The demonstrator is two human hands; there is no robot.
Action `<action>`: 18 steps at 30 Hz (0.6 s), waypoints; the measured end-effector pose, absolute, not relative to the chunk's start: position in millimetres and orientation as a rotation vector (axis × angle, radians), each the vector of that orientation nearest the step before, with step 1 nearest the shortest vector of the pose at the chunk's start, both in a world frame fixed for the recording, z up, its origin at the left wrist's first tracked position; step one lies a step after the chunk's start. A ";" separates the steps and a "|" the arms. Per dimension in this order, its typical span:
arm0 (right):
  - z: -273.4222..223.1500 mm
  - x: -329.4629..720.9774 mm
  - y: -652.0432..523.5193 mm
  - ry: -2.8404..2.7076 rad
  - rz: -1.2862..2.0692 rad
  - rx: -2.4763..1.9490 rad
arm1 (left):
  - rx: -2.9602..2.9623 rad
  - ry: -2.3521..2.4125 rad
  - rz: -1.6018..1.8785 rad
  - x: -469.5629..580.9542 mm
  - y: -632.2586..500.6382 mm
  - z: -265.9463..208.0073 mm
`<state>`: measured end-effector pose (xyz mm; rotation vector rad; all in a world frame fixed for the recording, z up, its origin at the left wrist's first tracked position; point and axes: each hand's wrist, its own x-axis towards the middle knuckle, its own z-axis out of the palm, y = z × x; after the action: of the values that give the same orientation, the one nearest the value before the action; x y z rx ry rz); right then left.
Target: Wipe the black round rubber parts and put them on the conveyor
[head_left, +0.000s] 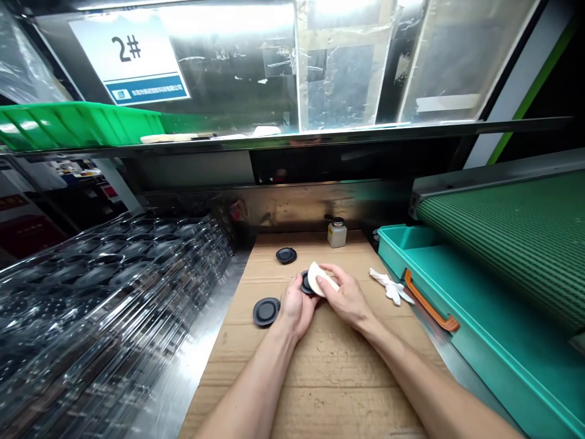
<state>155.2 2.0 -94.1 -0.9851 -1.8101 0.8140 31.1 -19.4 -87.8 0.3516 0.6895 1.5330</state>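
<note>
Right hand (348, 299) fingers pinch a white wiping pad (316, 277) against the black round cap (305, 283) gripped in the left hand (296, 308), above a cardboard sheet (320, 372); stacked clear trays (105, 292) left, teal bin (461, 292) right

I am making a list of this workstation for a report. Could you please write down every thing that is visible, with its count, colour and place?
black disc: 1, black, held in the left hand, partly hidden
white cloth: 1, white, pressed on the held disc by the right hand
loose black discs: 2, black, on the cardboard, one left of the hands, one behind them
cardboard sheet: 1, brown, under the hands
small bottle: 1, pale with dark cap, back of the cardboard
white rag: 1, white, right of the hands
teal tray: 1, teal with orange handle, right
green belt: 1, green, far right
clear trays: stack, count unclear, left
green bin: 1, upper left shelf
2# sign: 1, white and blue, top
left hand: 1, bare
right hand: 1, bare
</note>
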 end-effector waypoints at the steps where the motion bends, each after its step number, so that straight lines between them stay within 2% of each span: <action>1: -95.2 156.3 3.5 -1.860 0.819 -0.955 | 0.387 0.712 1.538 32.0 -19.6 -88.5; 7: -105.7 180.2 29.3 -1.746 0.490 -1.372 | 0.666 0.990 1.624 24.1 -21.5 -86.8; 11: -109.4 187.6 37.7 -1.753 0.472 -1.422 | 1.091 1.374 1.541 0.5 -15.0 -72.4; 18: -103.3 180.9 30.9 -1.869 0.425 -1.500 | 1.359 1.621 1.297 -73.9 35.5 -29.0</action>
<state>180.9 30.9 -103.3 -1.4997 -1.8694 0.4248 -73.9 35.5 -29.0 1.3592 1.6212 1.2971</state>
